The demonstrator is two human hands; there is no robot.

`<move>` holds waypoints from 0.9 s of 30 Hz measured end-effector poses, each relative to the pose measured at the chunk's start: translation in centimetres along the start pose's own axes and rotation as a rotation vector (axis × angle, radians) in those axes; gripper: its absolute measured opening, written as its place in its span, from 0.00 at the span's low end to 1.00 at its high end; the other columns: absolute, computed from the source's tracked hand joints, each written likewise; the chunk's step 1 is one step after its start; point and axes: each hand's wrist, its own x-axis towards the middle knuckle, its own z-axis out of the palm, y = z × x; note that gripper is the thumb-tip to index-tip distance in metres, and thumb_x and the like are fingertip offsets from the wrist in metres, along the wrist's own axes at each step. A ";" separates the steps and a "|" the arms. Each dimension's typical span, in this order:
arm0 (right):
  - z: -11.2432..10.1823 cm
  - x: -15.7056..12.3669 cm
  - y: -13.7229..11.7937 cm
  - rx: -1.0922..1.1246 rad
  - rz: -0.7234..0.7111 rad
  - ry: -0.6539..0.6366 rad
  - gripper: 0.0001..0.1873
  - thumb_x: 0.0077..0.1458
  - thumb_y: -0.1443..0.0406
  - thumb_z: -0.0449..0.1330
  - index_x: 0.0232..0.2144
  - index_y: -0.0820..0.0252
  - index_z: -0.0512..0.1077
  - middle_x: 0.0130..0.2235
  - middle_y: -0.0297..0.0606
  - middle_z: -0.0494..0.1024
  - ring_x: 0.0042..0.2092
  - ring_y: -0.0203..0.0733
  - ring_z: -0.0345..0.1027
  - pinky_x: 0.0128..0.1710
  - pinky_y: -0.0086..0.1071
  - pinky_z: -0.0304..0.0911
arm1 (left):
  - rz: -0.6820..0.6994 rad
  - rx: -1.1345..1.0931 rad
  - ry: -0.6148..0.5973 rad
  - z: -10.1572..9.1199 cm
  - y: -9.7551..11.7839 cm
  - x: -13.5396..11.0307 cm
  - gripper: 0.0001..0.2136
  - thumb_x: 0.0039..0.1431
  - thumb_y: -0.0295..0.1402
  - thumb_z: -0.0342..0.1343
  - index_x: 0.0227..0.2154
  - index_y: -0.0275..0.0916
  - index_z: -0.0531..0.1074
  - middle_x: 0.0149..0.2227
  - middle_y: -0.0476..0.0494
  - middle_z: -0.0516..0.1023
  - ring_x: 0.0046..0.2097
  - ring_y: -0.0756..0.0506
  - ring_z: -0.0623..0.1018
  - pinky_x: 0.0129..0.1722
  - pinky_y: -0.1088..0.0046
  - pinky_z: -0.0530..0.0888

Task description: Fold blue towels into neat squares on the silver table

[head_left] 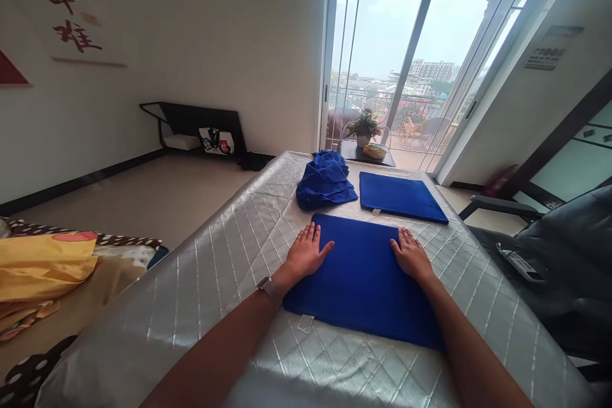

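A folded blue cloth (363, 277) lies flat on the silver quilted surface (210, 287) in front of me. My left hand (306, 254) rests palm down on the cloth's left edge, fingers stretched out. Flat on the cloth's right side sits my right hand (411, 255), fingers together and extended. A watch (268, 287) is on my left wrist. Behind lie another neatly folded blue cloth (401, 196) and a crumpled heap of blue cloths (325, 182).
A small dark table with a potted plant (366, 127) stands beyond the far end, by the glass balcony doors. A dark chair (564, 248) with a remote is at the right. Yellow and patterned bedding (43, 268) lies at the left.
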 end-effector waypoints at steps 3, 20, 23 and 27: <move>-0.6 -0.3 -0.4 0.019 0.003 -0.007 0.37 0.68 0.53 0.34 0.70 0.73 0.46 0.72 0.44 0.46 0.72 0.44 0.35 0.70 0.41 0.35 | -0.032 0.001 0.020 -0.8 -0.1 0.0 0.41 0.68 0.57 0.29 0.69 0.24 0.49 0.70 0.26 0.49 0.71 0.36 0.51 0.69 0.57 0.52; -0.7 -0.9 -0.2 0.033 -0.078 -0.008 0.35 0.65 0.60 0.43 0.71 0.67 0.46 0.72 0.45 0.45 0.72 0.46 0.35 0.70 0.42 0.36 | 0.540 -0.336 0.060 2.5 19.8 6.1 0.30 0.72 0.49 0.35 0.67 0.33 0.55 0.68 0.34 0.59 0.69 0.44 0.58 0.66 0.65 0.61; -0.7 -1.1 -0.1 0.043 -0.089 0.011 0.35 0.65 0.60 0.45 0.71 0.63 0.47 0.72 0.44 0.47 0.72 0.47 0.38 0.70 0.42 0.36 | 0.407 -0.432 0.055 3.9 21.3 8.2 0.32 0.72 0.50 0.32 0.68 0.31 0.54 0.69 0.31 0.57 0.70 0.41 0.57 0.66 0.61 0.61; -0.6 -0.9 -0.1 0.054 -0.072 -0.008 0.34 0.66 0.60 0.43 0.71 0.63 0.46 0.72 0.44 0.48 0.72 0.46 0.38 0.69 0.43 0.36 | 0.345 -0.451 0.041 4.7 20.7 8.7 0.33 0.71 0.51 0.29 0.70 0.34 0.47 0.70 0.32 0.53 0.71 0.41 0.54 0.66 0.60 0.59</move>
